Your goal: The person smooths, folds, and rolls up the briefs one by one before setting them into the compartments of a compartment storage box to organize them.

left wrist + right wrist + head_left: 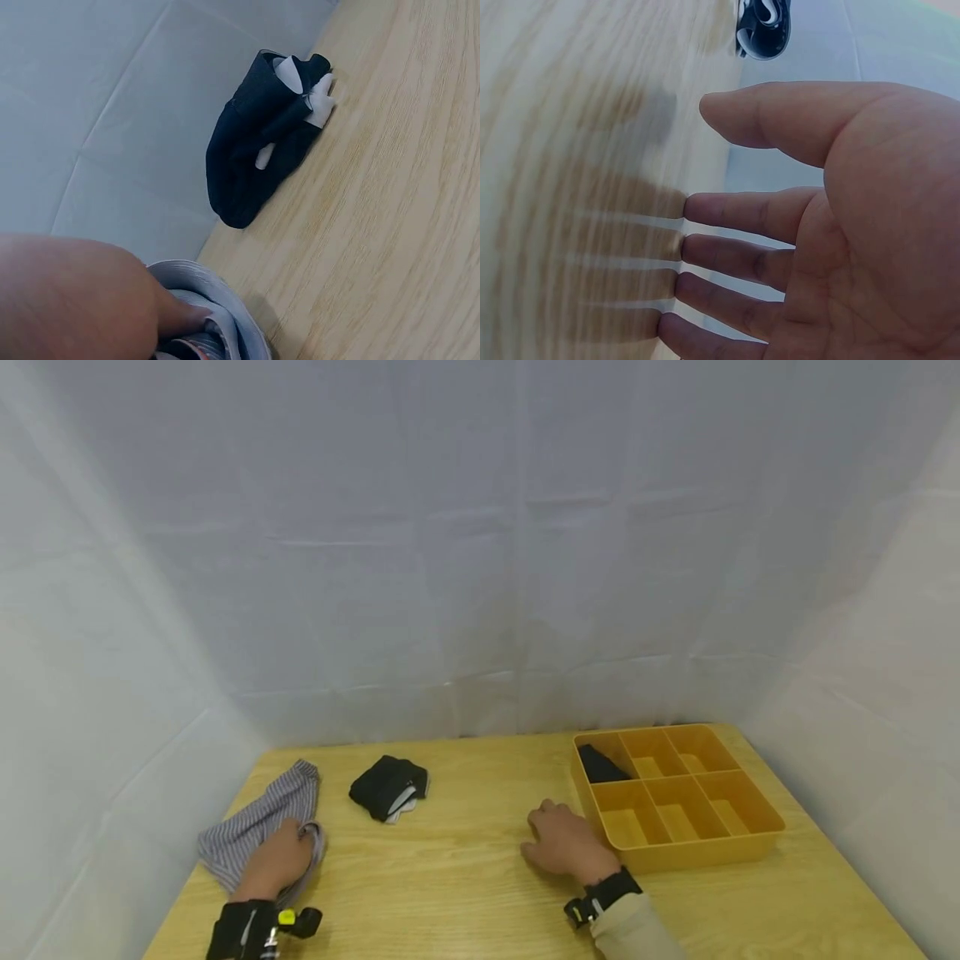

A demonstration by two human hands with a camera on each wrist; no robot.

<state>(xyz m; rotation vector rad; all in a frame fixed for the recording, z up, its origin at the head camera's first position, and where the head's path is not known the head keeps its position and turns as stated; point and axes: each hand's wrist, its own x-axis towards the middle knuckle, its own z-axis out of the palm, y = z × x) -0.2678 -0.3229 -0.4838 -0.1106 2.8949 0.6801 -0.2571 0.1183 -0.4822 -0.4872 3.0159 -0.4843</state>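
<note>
At the left of the table lies a crumpled garment (258, 814) in grey-and-white stripes. My left hand (277, 860) grips a bunched fold at its right side; in the left wrist view, that fold of the garment (225, 304) surrounds the fingers and partly hides them. A folded black cloth bundle (384, 783) with white pieces showing lies to the right, apart from the hand. Beside the left wall of the yellow box (693, 850), my right hand (562, 842) holds nothing; the right wrist view shows its fingers (742, 253) spread, tips at the wood.
The divided box stands at the table's right side, its compartments in two rows. Dark cloth (600, 766) sits in the back left compartment. White sheeting (480, 610) hangs behind the wooden table (450, 877) and along both sides.
</note>
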